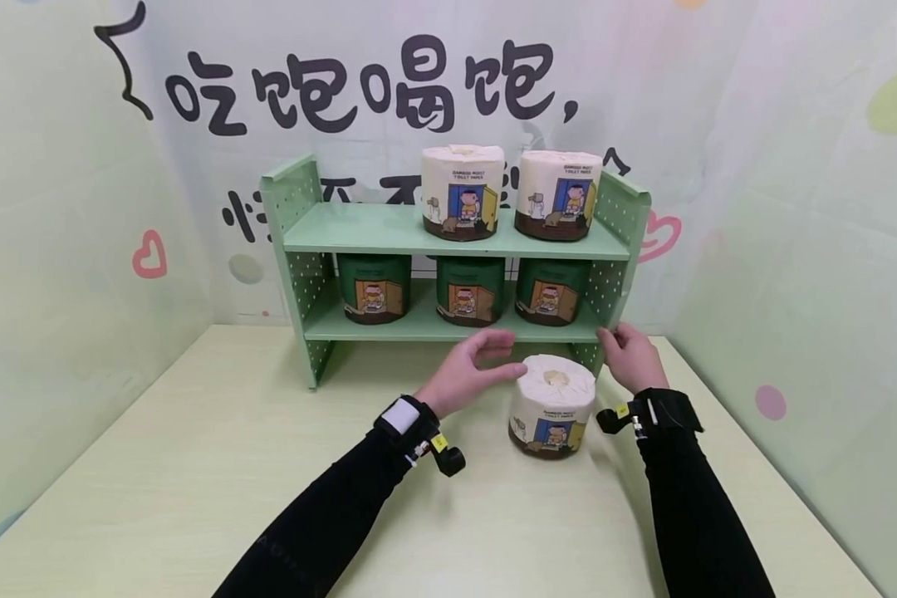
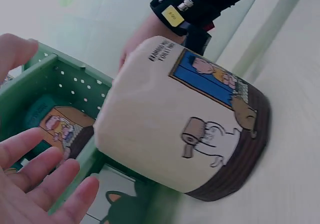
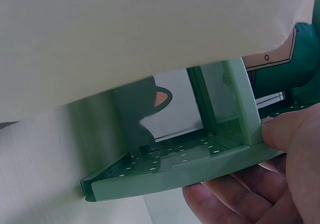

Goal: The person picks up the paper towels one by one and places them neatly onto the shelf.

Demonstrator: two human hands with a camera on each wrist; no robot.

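A white toilet paper roll with a brown base and a cartoon print stands upright on the table, in front of a green two-tier shelf rack. My left hand hovers just left of this roll, its fingers spread and its thumb tip beside the roll's top edge; nothing lies in its palm in the left wrist view. At the rack's right side, my right hand grips the perforated side panel, thumb on the front and fingers curled behind the edge.
Two more white rolls stand on the upper shelf, toward the right. Three green rolls sit spaced along the lower shelf. Printed cloth walls enclose the table at the back and both sides.
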